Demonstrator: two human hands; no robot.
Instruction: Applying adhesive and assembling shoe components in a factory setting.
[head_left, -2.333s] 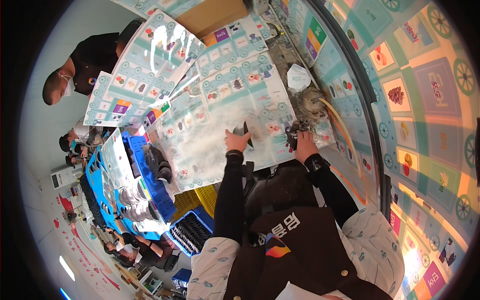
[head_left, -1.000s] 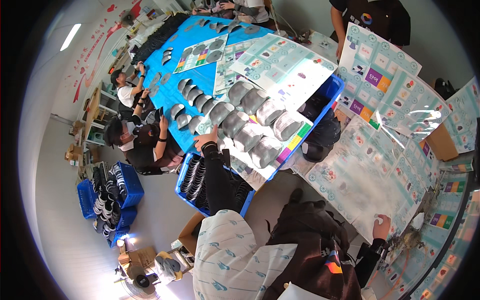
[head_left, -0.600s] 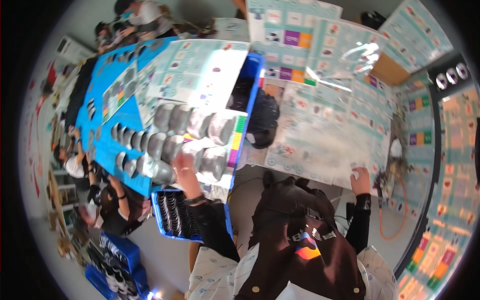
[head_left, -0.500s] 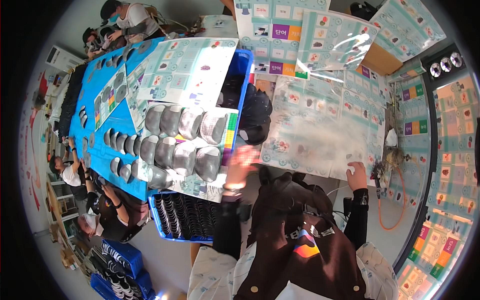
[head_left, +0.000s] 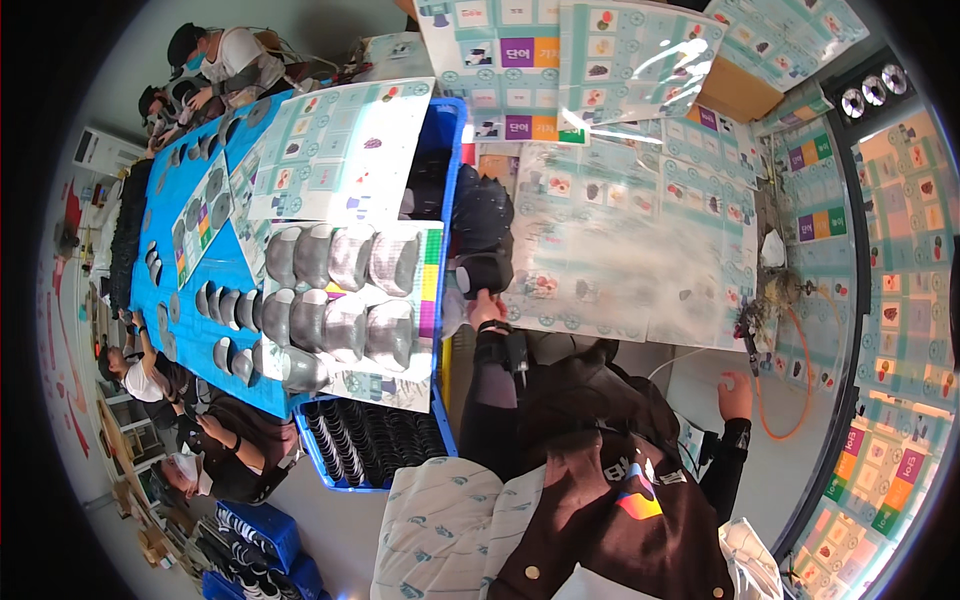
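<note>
My left hand (head_left: pixel 487 308) reaches to the left edge of the worktable, its fingers closed on the lower edge of a curved black cap-shaped piece (head_left: pixel 484 272). That piece lies at the near end of a pile of similar black pieces (head_left: pixel 483 215). My right hand (head_left: pixel 735 396) is off the table's near right edge, empty, with its fingers loosely curled and apart. Left of the pile, grey and black curved pieces (head_left: pixel 333 325) stand in rows on a printed sheet (head_left: pixel 425 345).
A dusty printed sheet (head_left: pixel 610 235) covers the worktable. At its right are a tool (head_left: pixel 750 325) and an orange hose (head_left: pixel 812 385). A blue crate (head_left: pixel 330 478) holds stacked black pieces. Other people (head_left: pixel 225 60) work around the blue table (head_left: pixel 215 275).
My left hand has moved up to the black pile and taken hold of a piece. My right hand has left the table surface and moved down and right. The view has shifted slightly.
</note>
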